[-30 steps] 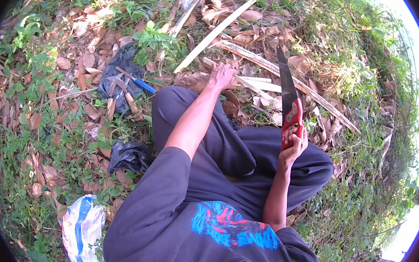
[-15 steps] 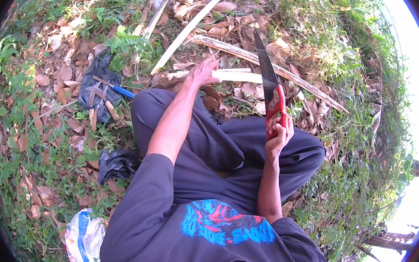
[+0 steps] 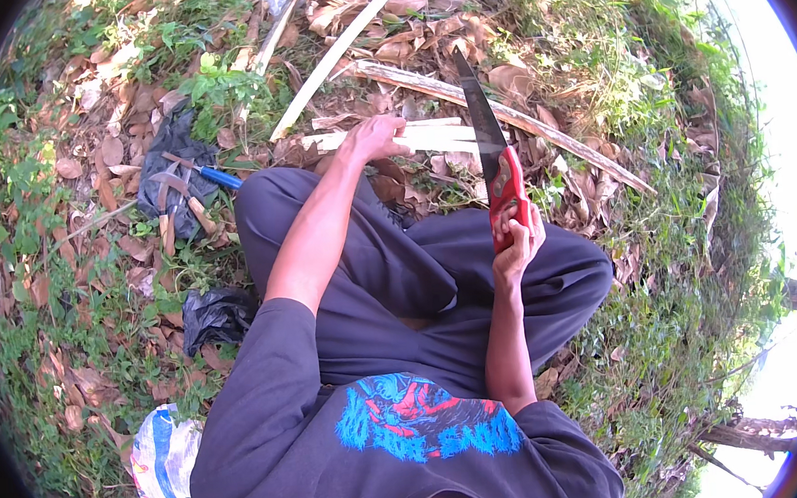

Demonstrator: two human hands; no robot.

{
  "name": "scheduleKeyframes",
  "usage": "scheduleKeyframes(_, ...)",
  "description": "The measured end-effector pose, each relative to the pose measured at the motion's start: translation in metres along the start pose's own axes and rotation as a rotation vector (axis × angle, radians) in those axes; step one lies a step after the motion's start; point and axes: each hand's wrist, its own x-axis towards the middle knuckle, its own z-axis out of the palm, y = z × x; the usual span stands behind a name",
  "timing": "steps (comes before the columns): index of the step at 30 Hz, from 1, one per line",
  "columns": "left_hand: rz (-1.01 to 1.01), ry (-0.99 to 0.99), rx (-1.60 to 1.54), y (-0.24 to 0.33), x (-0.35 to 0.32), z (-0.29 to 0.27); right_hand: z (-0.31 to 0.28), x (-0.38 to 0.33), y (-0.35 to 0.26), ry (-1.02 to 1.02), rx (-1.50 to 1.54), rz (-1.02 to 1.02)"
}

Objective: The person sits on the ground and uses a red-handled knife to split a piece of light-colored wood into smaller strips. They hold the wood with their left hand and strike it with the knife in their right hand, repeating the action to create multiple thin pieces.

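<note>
My right hand [image 3: 519,238] is wrapped around the red handle of a pruning saw [image 3: 479,102], whose dark blade points away from me with a slight leftward tilt. The blade crosses over the right part of some short pale wooden strips [image 3: 441,136] lying on the leaves beyond my crossed legs. Whether its teeth touch the wood, I cannot tell. My left hand [image 3: 375,140] reaches past my left knee and is closed over the strips near their middle. Its fingertips are partly hidden.
Long wooden strips [image 3: 346,52] and a bark-edged pole [image 3: 510,117] lie farther off. To my left, hand tools with wooden handles [image 3: 170,197] and a blue-handled tool [image 3: 221,177] rest on a black plastic bag [image 3: 175,140]. Another black bag [image 3: 217,319] and a white-and-blue sack [image 3: 165,469] lie nearer.
The whole view has shifted slightly. The saw's tip has swung a little left over the strips, and my left hand's fingers have closed down on the wood.
</note>
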Motion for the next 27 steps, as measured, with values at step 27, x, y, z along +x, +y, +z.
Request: scheduleKeyframes(27,-0.067,0.275,0.258,-0.042,0.018,0.033,0.024,-0.016,0.020,-0.110,-0.148,0.102)
